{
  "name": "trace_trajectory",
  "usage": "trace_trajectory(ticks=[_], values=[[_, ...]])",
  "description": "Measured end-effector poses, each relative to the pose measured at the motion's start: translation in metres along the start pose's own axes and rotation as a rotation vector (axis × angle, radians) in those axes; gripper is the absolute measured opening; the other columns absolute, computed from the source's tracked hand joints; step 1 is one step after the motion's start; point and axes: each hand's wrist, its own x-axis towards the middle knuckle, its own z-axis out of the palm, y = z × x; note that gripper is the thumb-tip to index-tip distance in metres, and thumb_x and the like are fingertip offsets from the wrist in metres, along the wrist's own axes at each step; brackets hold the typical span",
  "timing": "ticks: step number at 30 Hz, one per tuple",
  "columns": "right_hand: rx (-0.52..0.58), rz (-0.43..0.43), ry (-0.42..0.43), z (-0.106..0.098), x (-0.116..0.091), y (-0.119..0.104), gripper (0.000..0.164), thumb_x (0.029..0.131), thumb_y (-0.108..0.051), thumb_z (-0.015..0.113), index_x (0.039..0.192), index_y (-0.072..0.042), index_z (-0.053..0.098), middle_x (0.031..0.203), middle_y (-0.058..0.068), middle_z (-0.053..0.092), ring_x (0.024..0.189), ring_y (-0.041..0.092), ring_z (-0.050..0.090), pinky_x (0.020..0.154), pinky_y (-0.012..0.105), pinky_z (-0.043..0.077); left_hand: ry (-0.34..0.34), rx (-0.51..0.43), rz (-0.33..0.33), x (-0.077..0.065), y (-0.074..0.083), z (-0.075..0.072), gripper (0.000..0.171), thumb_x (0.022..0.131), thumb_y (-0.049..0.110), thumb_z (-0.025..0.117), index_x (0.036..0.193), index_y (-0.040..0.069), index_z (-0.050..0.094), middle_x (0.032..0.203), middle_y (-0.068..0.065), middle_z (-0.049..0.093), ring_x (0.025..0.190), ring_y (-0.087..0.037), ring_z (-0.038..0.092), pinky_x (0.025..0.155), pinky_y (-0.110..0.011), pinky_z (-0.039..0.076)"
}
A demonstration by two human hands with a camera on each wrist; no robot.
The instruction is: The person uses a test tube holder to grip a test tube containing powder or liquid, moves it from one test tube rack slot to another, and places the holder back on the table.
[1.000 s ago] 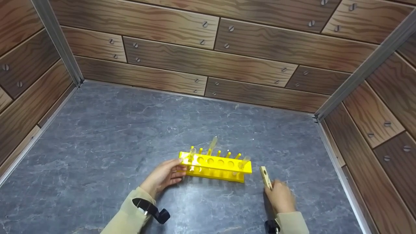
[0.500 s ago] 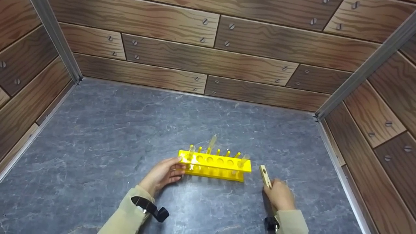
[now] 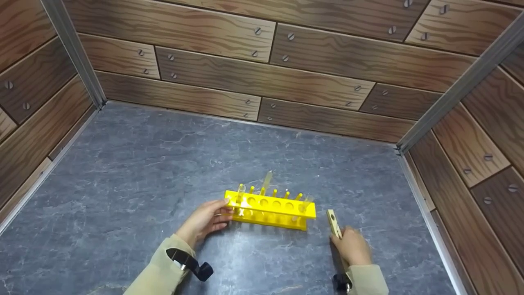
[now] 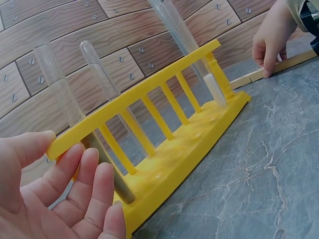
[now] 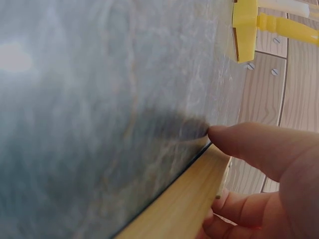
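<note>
A yellow test tube rack stands on the grey marbled surface. My left hand pinches the left end of its top bar between thumb and fingers. Close to those fingers, a glass test tube with dark contents at the bottom sits in the rack. An upside-down test tube stands on a peg behind. At the rack's far end is a test tube with white contents. To the right of the rack, my right hand grips a wooden test tube holder, which lies low along the surface.
Wood-patterned walls enclose the grey surface at the back and both sides. Metal strips run along the side edges. A black strap with a camera is on the left wrist.
</note>
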Motion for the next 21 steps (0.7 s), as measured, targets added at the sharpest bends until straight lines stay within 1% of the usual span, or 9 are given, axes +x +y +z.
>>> trace_trajectory(ticks=[3,6,11,14,16,17,19,21], values=[[-0.006,-0.012,0.009,0.001,-0.001,-0.002,0.035,0.087,-0.029,0.062,0.093,0.005,0.057,0.072,0.01,0.053,0.062,0.024,0.051,0.056,0.043,0.044,0.008,0.011,-0.001,-0.001,0.001,-0.001,0.033,0.092,0.032,0.055,0.101,0.001,0.059,0.09,-0.005,0.063,0.087,-0.02,0.062,0.077,-0.033,0.05],[-0.005,-0.009,0.01,0.001,0.0,-0.004,0.035,0.087,-0.029,0.062,0.093,0.005,0.056,0.071,0.009,0.052,0.062,0.024,0.051,0.056,0.043,0.043,0.005,-0.003,-0.002,-0.001,0.002,-0.003,0.034,0.093,0.031,0.054,0.104,0.0,0.058,0.09,-0.004,0.063,0.087,-0.019,0.062,0.077,-0.034,0.051],[-0.002,-0.006,0.001,0.001,0.003,-0.009,0.034,0.087,-0.029,0.062,0.091,0.004,0.056,0.07,0.009,0.052,0.061,0.023,0.05,0.054,0.042,0.043,0.007,-0.026,0.009,-0.001,0.003,-0.007,0.033,0.092,0.031,0.056,0.103,0.001,0.058,0.09,-0.004,0.062,0.087,-0.02,0.062,0.078,-0.034,0.051],[-0.008,0.003,-0.006,0.001,0.002,-0.01,0.034,0.086,-0.029,0.062,0.088,0.004,0.055,0.069,0.009,0.051,0.061,0.023,0.05,0.053,0.04,0.042,0.022,-0.007,0.013,-0.001,0.0,-0.008,0.036,0.091,0.033,0.057,0.105,0.0,0.058,0.093,-0.007,0.062,0.089,-0.022,0.062,0.079,-0.034,0.05],[-0.016,0.004,-0.011,0.002,0.001,-0.011,0.034,0.085,-0.029,0.063,0.086,0.004,0.055,0.069,0.009,0.05,0.06,0.023,0.049,0.052,0.039,0.042,0.054,0.048,0.025,-0.002,-0.001,-0.009,0.038,0.09,0.034,0.058,0.105,-0.001,0.059,0.095,-0.008,0.064,0.09,-0.023,0.063,0.08,-0.035,0.05],[-0.02,0.002,-0.015,0.002,0.0,-0.012,0.034,0.085,-0.029,0.064,0.085,0.003,0.054,0.069,0.009,0.05,0.06,0.023,0.049,0.052,0.039,0.042,0.076,0.093,0.039,-0.003,-0.002,-0.009,0.038,0.09,0.034,0.058,0.104,-0.001,0.059,0.095,-0.009,0.064,0.09,-0.023,0.063,0.079,-0.035,0.05],[-0.019,-0.004,-0.023,0.002,0.0,-0.014,0.033,0.085,-0.028,0.065,0.083,0.003,0.054,0.069,0.009,0.049,0.06,0.022,0.048,0.052,0.038,0.041,0.129,0.213,0.087,-0.003,-0.001,-0.01,0.04,0.09,0.036,0.058,0.101,-0.002,0.062,0.092,-0.009,0.065,0.086,-0.023,0.063,0.077,-0.036,0.051],[-0.012,-0.006,-0.027,0.0,-0.001,-0.017,0.033,0.085,-0.028,0.066,0.082,0.003,0.054,0.07,0.01,0.049,0.06,0.022,0.048,0.052,0.037,0.041,0.189,0.34,0.15,-0.003,0.002,-0.01,0.039,0.089,0.037,0.059,0.095,-0.001,0.063,0.088,-0.009,0.065,0.081,-0.023,0.063,0.073,-0.036,0.051]])
